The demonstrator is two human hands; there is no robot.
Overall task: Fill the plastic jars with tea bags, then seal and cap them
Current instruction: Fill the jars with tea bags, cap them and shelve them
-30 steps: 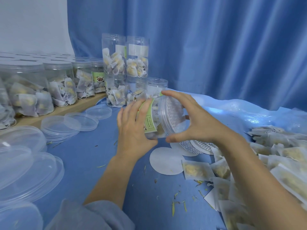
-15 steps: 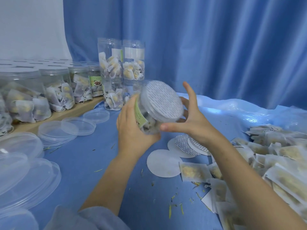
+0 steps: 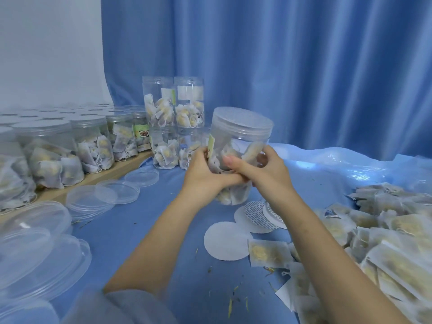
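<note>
A clear plastic jar (image 3: 240,136) with tea bags inside stands nearly upright in the air above the blue table, a translucent lid on its top. My left hand (image 3: 205,174) grips its lower left side beside a green label. My right hand (image 3: 261,169) wraps the jar's lower right side, its thumb lying across the front. Loose tea bags (image 3: 383,235) are heaped at the right. Round seal discs (image 3: 226,240) lie flat below the jar.
Filled, capped jars (image 3: 91,141) line a wooden shelf at the left, and stacked jars (image 3: 173,122) stand behind. Loose clear lids (image 3: 117,191) and larger lids (image 3: 35,249) lie at the left. A blue curtain hangs behind; crumpled plastic sheet (image 3: 350,164) lies at the right.
The jar went from lying sideways with its sealed mouth toward me to standing upright with a lid on. My right hand shifted from the jar's mouth to its lower side.
</note>
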